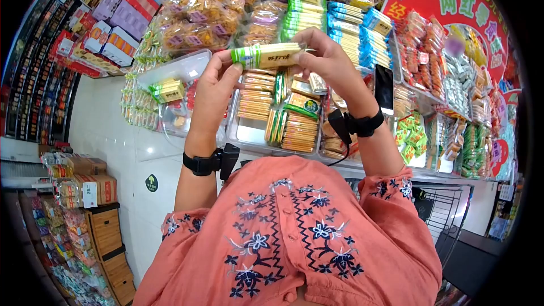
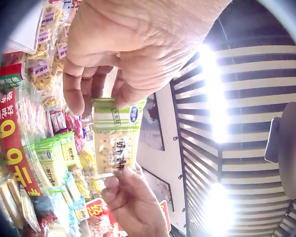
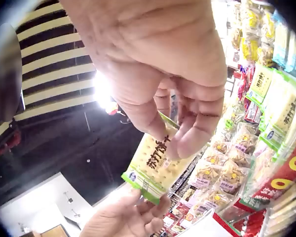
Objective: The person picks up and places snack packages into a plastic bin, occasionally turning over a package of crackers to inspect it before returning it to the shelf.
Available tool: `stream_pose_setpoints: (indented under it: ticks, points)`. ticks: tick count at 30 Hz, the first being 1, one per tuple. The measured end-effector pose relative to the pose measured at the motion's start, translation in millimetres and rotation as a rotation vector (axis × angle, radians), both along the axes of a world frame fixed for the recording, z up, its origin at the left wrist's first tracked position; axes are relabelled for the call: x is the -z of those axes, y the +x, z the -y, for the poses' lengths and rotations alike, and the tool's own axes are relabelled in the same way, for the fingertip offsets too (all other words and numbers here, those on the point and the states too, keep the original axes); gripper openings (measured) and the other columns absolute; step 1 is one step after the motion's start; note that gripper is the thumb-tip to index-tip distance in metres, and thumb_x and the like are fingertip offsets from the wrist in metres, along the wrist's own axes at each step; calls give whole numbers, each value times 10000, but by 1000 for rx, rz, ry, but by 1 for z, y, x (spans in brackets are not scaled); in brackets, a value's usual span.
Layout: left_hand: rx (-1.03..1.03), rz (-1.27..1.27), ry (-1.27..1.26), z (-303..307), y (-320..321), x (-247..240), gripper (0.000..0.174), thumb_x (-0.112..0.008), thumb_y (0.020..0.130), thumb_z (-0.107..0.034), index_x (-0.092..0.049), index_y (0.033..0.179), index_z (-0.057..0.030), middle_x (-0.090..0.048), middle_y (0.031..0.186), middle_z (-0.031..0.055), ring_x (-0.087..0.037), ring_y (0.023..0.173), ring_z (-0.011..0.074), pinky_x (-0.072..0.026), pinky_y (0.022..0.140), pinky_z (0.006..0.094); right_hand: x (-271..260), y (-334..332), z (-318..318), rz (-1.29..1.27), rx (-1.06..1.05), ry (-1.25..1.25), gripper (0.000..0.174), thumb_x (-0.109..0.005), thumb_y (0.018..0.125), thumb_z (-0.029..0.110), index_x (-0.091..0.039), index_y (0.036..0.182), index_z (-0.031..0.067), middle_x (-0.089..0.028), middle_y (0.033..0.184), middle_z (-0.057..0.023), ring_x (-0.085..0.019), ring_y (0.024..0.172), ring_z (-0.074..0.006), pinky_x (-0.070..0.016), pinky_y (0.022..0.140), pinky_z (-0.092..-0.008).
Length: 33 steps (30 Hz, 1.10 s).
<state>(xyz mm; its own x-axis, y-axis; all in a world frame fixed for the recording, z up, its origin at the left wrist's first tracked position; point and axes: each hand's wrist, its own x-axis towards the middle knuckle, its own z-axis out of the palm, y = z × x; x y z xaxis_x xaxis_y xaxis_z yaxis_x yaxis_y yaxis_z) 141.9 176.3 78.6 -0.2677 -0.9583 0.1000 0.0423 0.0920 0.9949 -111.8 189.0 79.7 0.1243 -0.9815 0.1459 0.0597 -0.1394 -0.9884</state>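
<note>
A packet of soda crackers [image 1: 266, 55] in a green and clear wrapper is held up in front of the person, above the snack display. At its green end, the left hand [image 1: 219, 82] pinches it between thumb and fingers. The right hand [image 1: 330, 56] grips the opposite end, its fingertips over the wrapper's edge. In the left wrist view, the green-striped end of the cracker packet [image 2: 116, 140] lies under the left thumb. The right wrist view shows dark printed characters across the cracker packet [image 3: 158, 160].
Below the hands are bins of wrapped biscuits [image 1: 255, 102]. Matching green packets [image 1: 306, 5] and blue packets [image 1: 345, 25] are stacked behind. A clear container [image 1: 195, 62] stands at left with one green packet [image 1: 167, 90] in it. A phone [image 1: 383, 89] lies right of the right forearm; a cart [image 1: 445, 209] stands nearby.
</note>
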Motion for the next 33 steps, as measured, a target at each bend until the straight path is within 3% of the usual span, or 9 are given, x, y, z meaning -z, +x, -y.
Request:
stream_pose_setpoints:
  ticks: [2,5,6,10,13,19,21,25,33]
  points:
    - [5,-32,-73,-1,2,-1,276,-583,1000,-85,-565,1269,-24,-637,1186,66,-606,1060,114,-504,893,262,4,4,2,-75,31,-68,217,-664,901,49,-589,1104,40,-668,911,-56,-668,803,-117,-524,669,-251]
    - [-11,-107,-186,-2,2,-1,272,-585,990,-34,-542,1259,-18,-578,1301,105,-569,1137,128,-459,969,271,3,19,3,-112,98,-474,231,-631,888,-39,-589,1099,45,-662,1134,-112,-665,1063,-176,-536,851,-281]
    - [-32,-119,-211,-2,2,-1,274,-585,988,-24,-534,1257,-16,-557,1333,116,-565,1151,135,-456,981,279,-3,19,-2,-151,98,-470,289,-608,846,-115,-592,1087,44,-612,1278,-135,-599,1231,-240,-495,988,-328]
    - [-38,-119,-272,1,10,1,268,-583,992,-24,-522,1252,-7,-481,1423,145,-547,1187,154,-445,1009,295,-11,25,-3,-276,168,-595,353,-609,791,-134,-597,1084,62,-626,1263,-128,-576,1264,-301,-448,1052,-361]
    - [-55,-90,-275,1,13,-1,269,-580,992,-25,-519,1254,-10,-497,1400,154,-545,1193,163,-445,1015,299,-10,28,2,-283,188,-638,344,-611,817,-124,-597,1105,62,-645,1206,-110,-623,1151,-237,-486,969,-330]
    - [-119,-13,-111,10,20,2,305,-566,1007,-106,-523,1285,11,-577,1258,104,-569,1180,177,-475,998,306,-16,12,27,-267,201,-305,267,-620,924,19,-573,1187,37,-628,1008,-51,-619,800,-104,-501,708,-273]
    - [-148,19,-143,15,25,10,317,-567,1010,-143,-523,1283,13,-581,1229,104,-593,1149,181,-511,938,303,-33,0,41,-255,207,-240,253,-592,994,115,-524,1220,26,-653,972,-49,-677,822,-111,-534,666,-243]
    - [-176,69,-123,18,34,17,307,-563,1015,-159,-527,1271,6,-587,1205,101,-603,1129,177,-519,922,302,-44,-40,94,-204,294,-228,326,-616,956,130,-528,1232,-20,-652,986,-126,-682,809,-155,-549,624,-256]
    - [-210,116,-27,13,51,16,336,-551,1018,-191,-515,1290,3,-606,1218,106,-619,1106,178,-513,879,289,2,-106,188,-244,532,-52,307,-660,926,118,-577,1206,21,-661,939,-64,-664,730,-131,-547,562,-275]
